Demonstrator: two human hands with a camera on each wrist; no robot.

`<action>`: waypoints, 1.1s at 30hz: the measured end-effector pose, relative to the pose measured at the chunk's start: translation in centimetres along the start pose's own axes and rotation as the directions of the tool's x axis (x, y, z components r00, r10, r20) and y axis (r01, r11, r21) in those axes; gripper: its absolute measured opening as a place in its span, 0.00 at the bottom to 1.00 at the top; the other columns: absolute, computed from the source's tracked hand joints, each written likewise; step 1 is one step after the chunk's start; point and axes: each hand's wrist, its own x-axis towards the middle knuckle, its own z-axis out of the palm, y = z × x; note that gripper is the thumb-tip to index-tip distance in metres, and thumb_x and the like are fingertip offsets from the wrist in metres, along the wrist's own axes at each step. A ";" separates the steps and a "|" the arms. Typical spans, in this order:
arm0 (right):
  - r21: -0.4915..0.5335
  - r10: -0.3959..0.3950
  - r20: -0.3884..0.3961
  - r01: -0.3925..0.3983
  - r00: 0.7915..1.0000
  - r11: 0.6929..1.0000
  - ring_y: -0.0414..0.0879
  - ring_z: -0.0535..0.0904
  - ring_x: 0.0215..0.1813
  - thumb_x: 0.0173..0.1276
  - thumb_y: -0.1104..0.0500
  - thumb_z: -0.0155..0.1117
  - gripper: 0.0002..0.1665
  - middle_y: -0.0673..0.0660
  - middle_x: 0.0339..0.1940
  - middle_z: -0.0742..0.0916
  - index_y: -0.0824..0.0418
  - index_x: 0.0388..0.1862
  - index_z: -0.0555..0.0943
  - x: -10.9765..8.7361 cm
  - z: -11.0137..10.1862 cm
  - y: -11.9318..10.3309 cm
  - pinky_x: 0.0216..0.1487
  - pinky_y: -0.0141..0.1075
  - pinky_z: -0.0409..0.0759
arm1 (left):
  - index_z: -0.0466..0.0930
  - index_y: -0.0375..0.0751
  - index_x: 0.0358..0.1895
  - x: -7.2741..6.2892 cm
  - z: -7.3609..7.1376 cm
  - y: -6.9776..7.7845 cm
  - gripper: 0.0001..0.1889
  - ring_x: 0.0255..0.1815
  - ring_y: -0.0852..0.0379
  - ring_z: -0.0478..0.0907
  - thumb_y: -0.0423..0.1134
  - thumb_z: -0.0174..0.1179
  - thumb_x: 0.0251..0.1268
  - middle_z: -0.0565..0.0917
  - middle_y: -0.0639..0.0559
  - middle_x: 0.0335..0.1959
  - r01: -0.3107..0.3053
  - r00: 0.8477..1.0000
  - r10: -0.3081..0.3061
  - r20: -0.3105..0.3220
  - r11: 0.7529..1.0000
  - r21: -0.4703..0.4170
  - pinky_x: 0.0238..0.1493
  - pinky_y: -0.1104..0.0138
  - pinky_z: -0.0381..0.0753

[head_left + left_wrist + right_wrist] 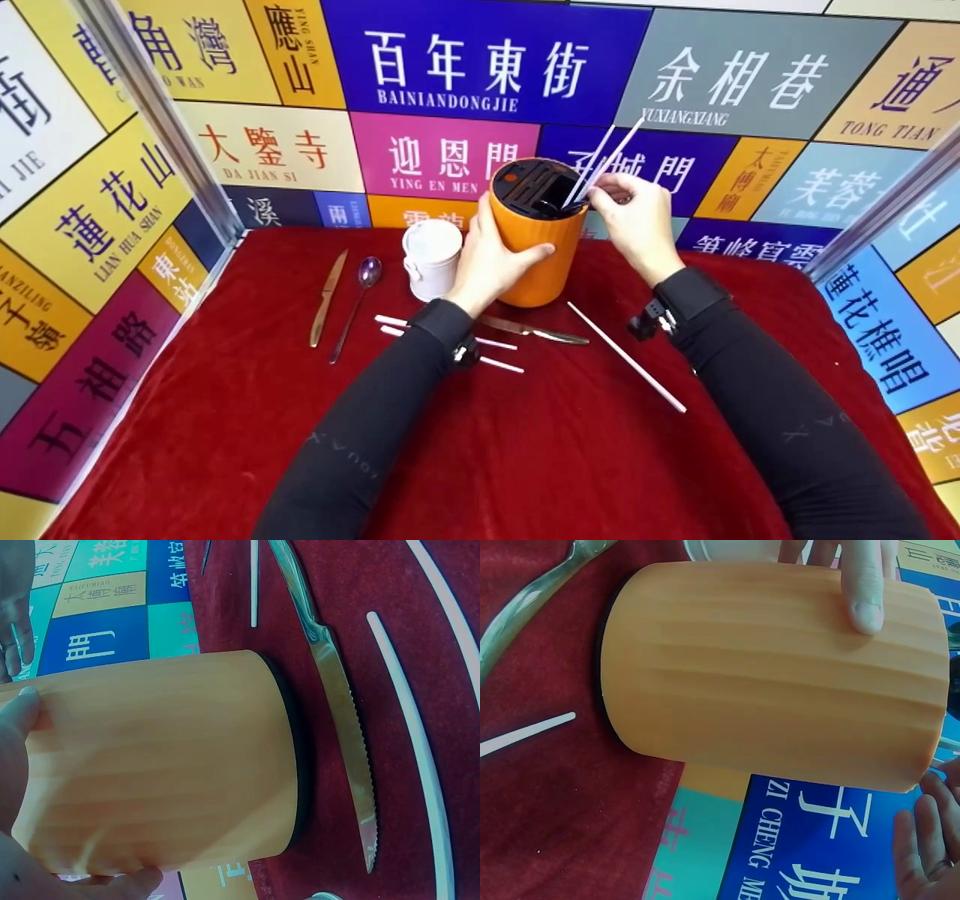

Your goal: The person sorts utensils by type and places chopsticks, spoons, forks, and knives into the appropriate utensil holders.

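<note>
My left hand (491, 259) grips an orange cylindrical utensil holder (544, 262), its thumb across the front. The holder stands slightly tilted and has a black slotted top (536, 187). Two pale chopsticks (600, 169) lean out of the opening at its right side. At that rim my right hand (634, 214) pinches a chopstick low down with thumb and forefinger. In the right wrist view, the right hand's curled fingers (928, 840) show beside the holder's top end; the pinch itself is mostly out of that frame.
A white lidded mug (433, 259) stands left of the holder. On the red cloth (547, 450) lie a serrated knife (349, 742), another knife (328, 300), a spoon (356, 307), a single chopstick (626, 356) and two chopsticks (501, 364) partly under my left wrist. Printed panels (487, 60) rise behind.
</note>
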 end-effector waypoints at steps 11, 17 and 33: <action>-0.001 0.037 -0.018 -0.037 0.999 0.999 0.36 0.88 0.39 0.76 0.55 0.72 0.11 0.57 0.43 0.96 0.56 0.49 0.95 -0.2 -0.4 0.4 0.42 0.26 0.80 | 0.44 0.56 0.91 -0.2 -0.1 0.2 0.68 0.78 0.46 0.75 0.69 0.81 0.55 0.70 0.42 0.82 -0.005 1.000 0.005 0.001 1.000 -0.011 0.82 0.52 0.74; 0.000 0.042 -0.018 -0.042 0.999 0.999 0.36 0.88 0.37 0.75 0.55 0.72 0.10 0.54 0.40 0.96 0.55 0.48 0.95 -0.5 -0.6 0.5 0.40 0.25 0.80 | 0.44 0.54 0.92 -0.1 -0.1 0.2 0.69 0.79 0.46 0.75 0.69 0.81 0.54 0.69 0.42 0.84 0.000 1.000 0.000 0.003 1.000 0.002 0.83 0.53 0.74; 0.004 0.015 0.018 -0.015 1.000 1.000 0.38 0.85 0.34 0.75 0.53 0.73 0.10 0.46 0.33 0.93 0.56 0.45 0.95 -1.5 -3.0 0.5 0.36 0.25 0.81 | 0.45 0.56 0.91 -0.1 -0.1 0.3 0.68 0.78 0.46 0.75 0.68 0.82 0.55 0.69 0.43 0.83 0.005 1.000 -0.005 -0.001 1.000 -0.019 0.82 0.51 0.74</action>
